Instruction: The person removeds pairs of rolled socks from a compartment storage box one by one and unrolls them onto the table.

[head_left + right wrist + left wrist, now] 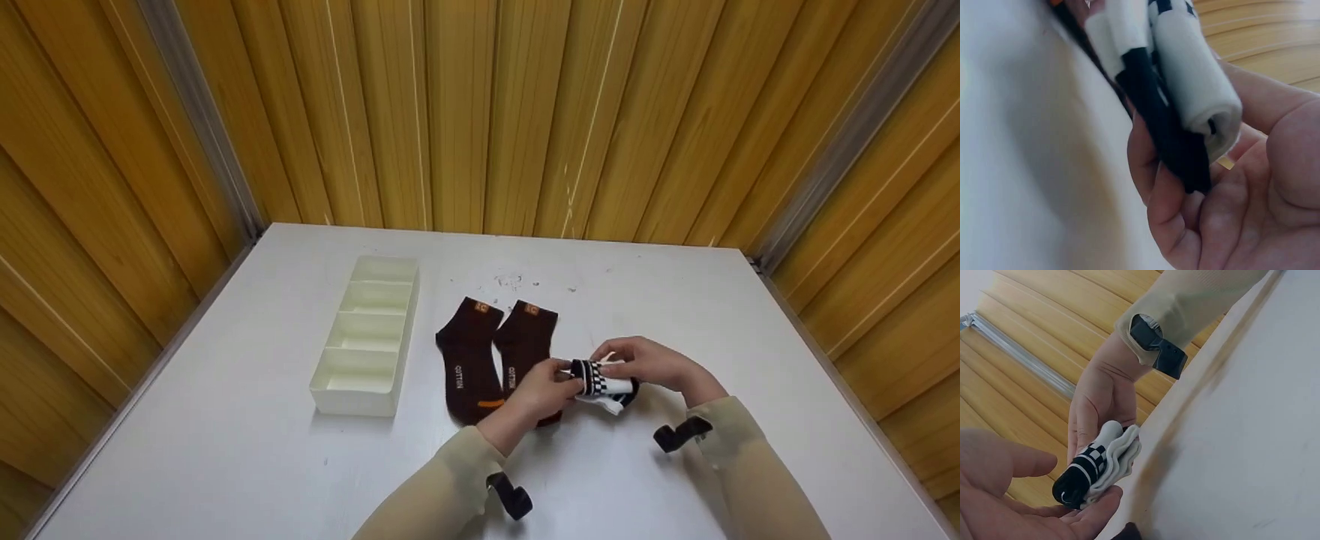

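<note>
A folded bundle of white socks (619, 385) with a black-and-white checkered band and black parts is between both hands, right of the brown socks. My right hand (654, 364) grips its right end; in the right wrist view, curled fingers (1171, 216) hold a black part below a white roll. My left hand (534, 395) is at the bundle's black left end. The left wrist view shows fingers (1100, 512) beneath that end, with the thumb on the near side, slightly apart. Two dark brown socks (469, 364) lie flat side by side; the left forearm and hand partly cover them.
Left of the brown socks stands a pale cream organizer box (320, 401) with several compartments in a row. All this is on a white table (225, 360), with yellow wood-pattern panels (457, 112) behind and at both sides.
</note>
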`<state>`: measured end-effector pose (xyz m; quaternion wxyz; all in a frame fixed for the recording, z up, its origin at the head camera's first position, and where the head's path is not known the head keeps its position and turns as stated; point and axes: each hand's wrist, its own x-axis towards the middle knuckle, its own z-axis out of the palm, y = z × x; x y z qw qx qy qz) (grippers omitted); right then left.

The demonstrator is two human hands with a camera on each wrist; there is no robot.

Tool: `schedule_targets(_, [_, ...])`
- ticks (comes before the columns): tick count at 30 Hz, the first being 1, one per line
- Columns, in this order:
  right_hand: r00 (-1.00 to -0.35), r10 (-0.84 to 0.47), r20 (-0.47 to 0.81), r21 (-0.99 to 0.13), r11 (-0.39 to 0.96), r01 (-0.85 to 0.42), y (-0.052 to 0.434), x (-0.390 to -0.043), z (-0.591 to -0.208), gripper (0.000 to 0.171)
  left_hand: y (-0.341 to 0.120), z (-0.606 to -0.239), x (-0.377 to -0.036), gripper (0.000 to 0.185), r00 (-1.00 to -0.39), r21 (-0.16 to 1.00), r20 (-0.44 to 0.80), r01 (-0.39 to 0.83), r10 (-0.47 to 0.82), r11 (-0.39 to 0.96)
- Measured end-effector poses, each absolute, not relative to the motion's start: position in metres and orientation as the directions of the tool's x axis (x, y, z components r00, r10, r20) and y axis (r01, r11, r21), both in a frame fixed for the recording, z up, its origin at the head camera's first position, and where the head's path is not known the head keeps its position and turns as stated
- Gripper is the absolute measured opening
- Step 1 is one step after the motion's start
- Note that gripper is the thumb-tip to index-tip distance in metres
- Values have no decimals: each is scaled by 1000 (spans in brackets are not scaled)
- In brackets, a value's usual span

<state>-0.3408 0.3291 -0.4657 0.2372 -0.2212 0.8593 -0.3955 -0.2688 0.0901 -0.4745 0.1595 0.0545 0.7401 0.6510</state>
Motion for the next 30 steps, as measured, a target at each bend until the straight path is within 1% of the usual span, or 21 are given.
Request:
schedule_targets(5, [-792, -550, -263, -726, 654, -212, 335, -335, -472, 27, 94, -478, -259, 51, -936, 967, -167, -95, 310, 236])
schedule_targets(10, [-818, -530, -222, -650, 706, -281, 329, -325, -470, 20, 96, -471, -250, 62, -920, 930, -183, -48, 346, 364])
schedule_targets(13, [-844, -503, -184, -602, 737, -308, 325, -321, -469, 15, 98, -464, -244, 64, -908, 879, -176, 29, 380, 477])
schedule_targets(14, [-852, -496, -169, -596, 740, -312, 324, -320, -469, 14, 99, -463, -241, 61, -910, 854, -159, 68, 382, 516])
schedule_targets(15, [-860, -489, -146, -593, 739, -320, 323, -319, -470, 13, 100, -461, -237, 57, -912, 811, -134, 124, 388, 572])
schedule_targets(17, [-868, -488, -90, -597, 724, -345, 321, -319, -471, 11, 103, -458, -230, 41, -907, 687, -77, 254, 415, 681])
schedule_targets(20, [-865, -501, -16, -603, 696, -391, 319, -317, -472, 9, 109, -456, -219, 26, -873, 435, -11, 435, 488, 788])
schedule_targets(22, [-863, -506, -6, -602, 691, -401, 319, -316, -471, 8, 113, -457, -217, 27, -828, 278, -2, 539, 561, 795])
schedule_targets(25, [-860, -509, -35, -596, 702, -391, 321, -315, -470, 9, 117, -462, -217, 41, -775, 126, -17, 624, 631, 771])
schedule_targets(27, [-850, -523, -67, -596, 704, -386, 325, -313, -470, 13, 118, -467, -218, 46, -748, 78, -26, 659, 663, 748])
schedule_targets(30, [-820, -560, -118, -596, 700, -393, 330, -311, -468, 23, 119, -473, -219, 51, -720, 65, -58, 689, 692, 722])
